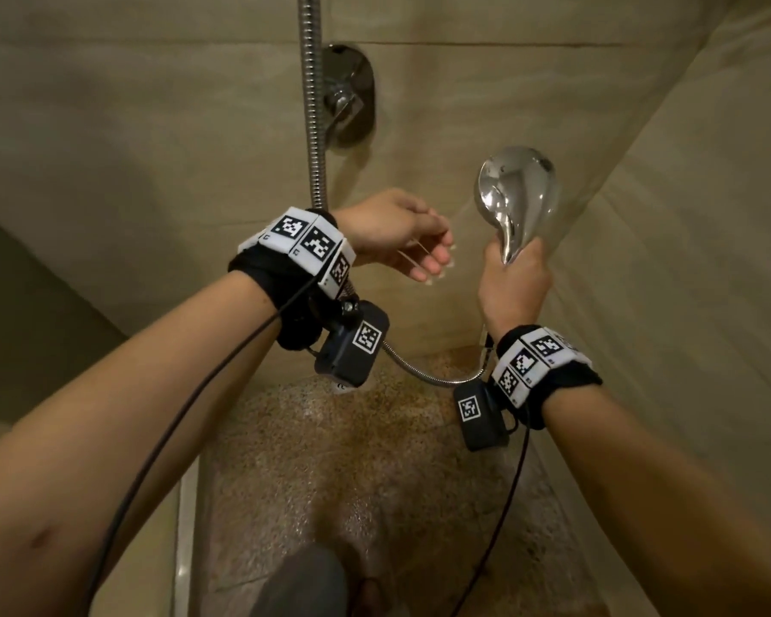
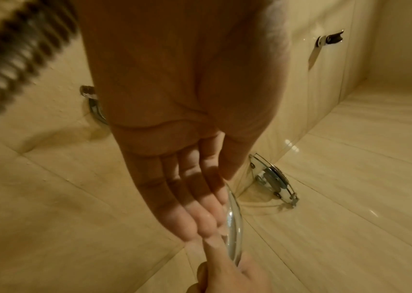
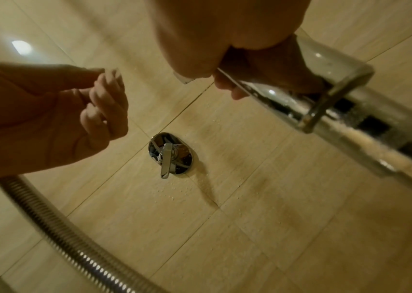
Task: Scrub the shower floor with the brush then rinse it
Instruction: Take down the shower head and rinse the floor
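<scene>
Speckled brown pebble shower floor [image 1: 352, 460] lies straight below both grips. Right hand [image 1: 515, 282] wraps the handle of the shiny chrome shower head [image 1: 517, 193], long axis upright, face turned away. Left hand [image 1: 392, 231], loosely open and empty, hovers beside it, nearer the chrome wall lever [image 1: 343, 100] beyond.

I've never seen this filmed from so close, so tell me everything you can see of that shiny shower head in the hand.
The shower head is a polished chrome hand piece, its rounded head narrowing into a handle. The right hand grips the handle, head upward, near the tiled wall. Droplets cling to it. A ribbed metal hose loops down from below the hand. The left hand hovers beside it, not touching.
</scene>
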Motion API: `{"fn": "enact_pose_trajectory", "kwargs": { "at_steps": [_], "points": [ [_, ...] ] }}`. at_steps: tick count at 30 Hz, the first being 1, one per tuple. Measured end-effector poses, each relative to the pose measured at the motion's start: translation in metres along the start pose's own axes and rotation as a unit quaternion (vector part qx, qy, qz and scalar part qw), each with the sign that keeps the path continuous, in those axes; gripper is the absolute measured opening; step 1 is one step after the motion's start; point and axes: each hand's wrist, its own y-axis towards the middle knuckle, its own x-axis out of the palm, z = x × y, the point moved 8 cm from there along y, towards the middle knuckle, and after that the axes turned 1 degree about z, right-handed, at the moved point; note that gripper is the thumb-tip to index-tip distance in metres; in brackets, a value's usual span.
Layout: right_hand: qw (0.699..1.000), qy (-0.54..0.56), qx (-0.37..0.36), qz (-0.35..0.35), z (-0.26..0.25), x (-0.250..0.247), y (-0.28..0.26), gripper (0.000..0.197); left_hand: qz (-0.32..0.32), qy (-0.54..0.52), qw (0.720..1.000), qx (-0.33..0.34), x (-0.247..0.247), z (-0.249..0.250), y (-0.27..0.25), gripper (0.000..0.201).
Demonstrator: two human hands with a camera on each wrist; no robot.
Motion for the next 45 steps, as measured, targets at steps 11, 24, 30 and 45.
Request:
{"fn": "enact_pose_trajectory", "kwargs": {
  "at_steps": [11, 24, 30, 45],
  "points": [
    [0.998, -0.025, -0.059, 0.003, -0.038, -0.017, -0.041, 0.028, -0.145, 0.171, 0.963, -0.151, 0.031, -0.05, -0.058, 0.024],
    [0.996, -0.042, -0.065, 0.038, -0.068, -0.036, -0.135, 0.025, 0.064, 0.207, 0.973, -0.079, -0.019, -0.06, -0.108, 0.022],
    [0.997, -0.034, -0.039, 0.065, -0.085, -0.063, -0.195, 0.027, 0.085, 0.063, 0.994, 0.004, 0.002, -0.034, -0.159, 0.018],
    [0.992, -0.053, -0.102, -0.05, -0.085, -0.118, -0.289, 0.025, 0.16, 0.004, 0.987, 0.008, 0.006, -0.031, -0.268, 0.016]
  ]
}}
